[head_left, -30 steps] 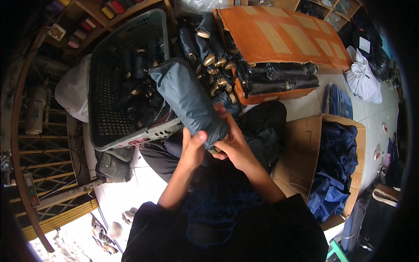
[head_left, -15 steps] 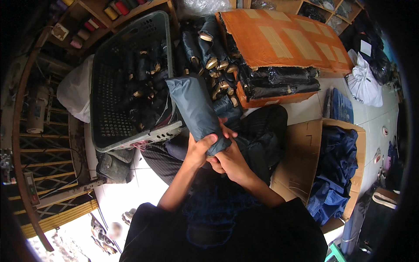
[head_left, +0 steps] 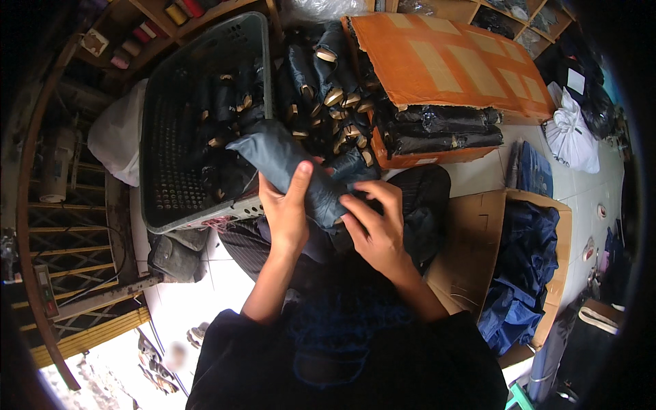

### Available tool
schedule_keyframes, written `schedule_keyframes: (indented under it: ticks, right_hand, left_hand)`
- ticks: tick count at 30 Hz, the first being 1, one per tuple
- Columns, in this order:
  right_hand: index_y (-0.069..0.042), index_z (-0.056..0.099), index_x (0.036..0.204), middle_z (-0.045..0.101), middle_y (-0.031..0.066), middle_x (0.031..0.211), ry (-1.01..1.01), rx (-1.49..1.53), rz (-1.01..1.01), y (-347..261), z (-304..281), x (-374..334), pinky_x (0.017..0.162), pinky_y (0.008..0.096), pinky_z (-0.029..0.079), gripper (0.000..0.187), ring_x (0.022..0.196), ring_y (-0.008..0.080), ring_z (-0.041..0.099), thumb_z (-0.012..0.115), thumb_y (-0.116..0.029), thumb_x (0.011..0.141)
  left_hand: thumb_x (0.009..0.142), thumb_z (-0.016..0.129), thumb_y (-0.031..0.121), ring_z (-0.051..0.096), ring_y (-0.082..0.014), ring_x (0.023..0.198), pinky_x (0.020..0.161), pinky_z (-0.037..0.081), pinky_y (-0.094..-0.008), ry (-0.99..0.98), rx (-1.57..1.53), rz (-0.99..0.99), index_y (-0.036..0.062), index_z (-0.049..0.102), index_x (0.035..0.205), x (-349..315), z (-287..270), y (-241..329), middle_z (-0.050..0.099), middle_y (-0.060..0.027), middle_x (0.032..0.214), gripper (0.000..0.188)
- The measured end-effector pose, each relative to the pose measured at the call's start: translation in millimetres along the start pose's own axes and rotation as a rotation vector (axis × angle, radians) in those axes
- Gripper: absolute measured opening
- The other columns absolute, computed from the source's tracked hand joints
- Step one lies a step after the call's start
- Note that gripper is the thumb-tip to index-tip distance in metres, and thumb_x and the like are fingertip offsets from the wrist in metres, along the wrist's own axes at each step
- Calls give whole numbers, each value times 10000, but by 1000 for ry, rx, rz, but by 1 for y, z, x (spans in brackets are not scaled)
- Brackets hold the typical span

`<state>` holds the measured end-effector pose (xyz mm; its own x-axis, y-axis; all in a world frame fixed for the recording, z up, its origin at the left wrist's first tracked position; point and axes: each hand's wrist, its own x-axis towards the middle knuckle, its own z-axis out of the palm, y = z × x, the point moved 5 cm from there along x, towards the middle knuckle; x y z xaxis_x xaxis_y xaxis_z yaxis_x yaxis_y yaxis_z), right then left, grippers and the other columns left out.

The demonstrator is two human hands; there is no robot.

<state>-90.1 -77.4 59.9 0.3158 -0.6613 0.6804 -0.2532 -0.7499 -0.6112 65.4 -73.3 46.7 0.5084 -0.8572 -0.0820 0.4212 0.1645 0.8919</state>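
Observation:
A folded umbrella [head_left: 277, 157] in grey-blue cloth slants across in front of me, its far end toward the basket. My left hand [head_left: 285, 212] is wrapped round its middle, thumb on top. At the near end, my right hand [head_left: 374, 222] pinches the cloth edge between thumb and fingers. The tip of that end is partly hidden by the fingers. Just beyond, several similar dark umbrellas [head_left: 301, 72] with pale, curved handle ends lie in a pile, and more lie inside the dark plastic basket [head_left: 164, 150] at the left.
An orange cardboard box [head_left: 437, 55] with tape strips and dark wrapped packs stands at the far right. Nearer right, an open brown carton [head_left: 468, 256] holds navy cloth [head_left: 516, 273]. A white sack [head_left: 570, 137] sits beyond. Thread spools [head_left: 181, 12] fill a shelf at far left.
My left hand has slid up the umbrella, and its far end has swung left. My right hand has loosened its wrap and moved right, to a pinch at the near end.

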Motion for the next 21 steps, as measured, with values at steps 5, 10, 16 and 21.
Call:
schedule_keyframes:
  ticks: [5,10,16,21]
  right_hand:
    - [2,678,900,613,100,937,-93,59,-184,1,5,6,722,362,524,248,862,290,612,678,60,659]
    - [35,661,872,613,126,936,-21,135,-144,6,11,-9,727,371,534,249,873,304,620,673,112,636]
    - [39,644,907,597,128,923,23,137,-139,0,-1,-13,742,364,525,233,882,308,609,653,116,687]
    - [36,474,1227,574,116,1002,281,861,559,14,7,-27,782,355,524,384,942,266,590,591,16,862]
  left_hand:
    - [874,684,126,641,-186,745,693,540,-314,45,123,47,-5,466,1143,4,-2,0,631,-119,923,370]
    - [899,653,303,647,-216,672,601,547,-329,68,116,-47,-20,501,1090,11,-3,-9,630,-132,872,404]
    - [894,633,391,650,-225,647,550,552,-335,-40,148,-119,-32,513,1050,13,11,-10,619,-133,834,466]
    - [882,534,560,640,-213,679,582,547,-334,-197,-22,-227,-5,517,1031,19,8,-20,603,-131,787,585]
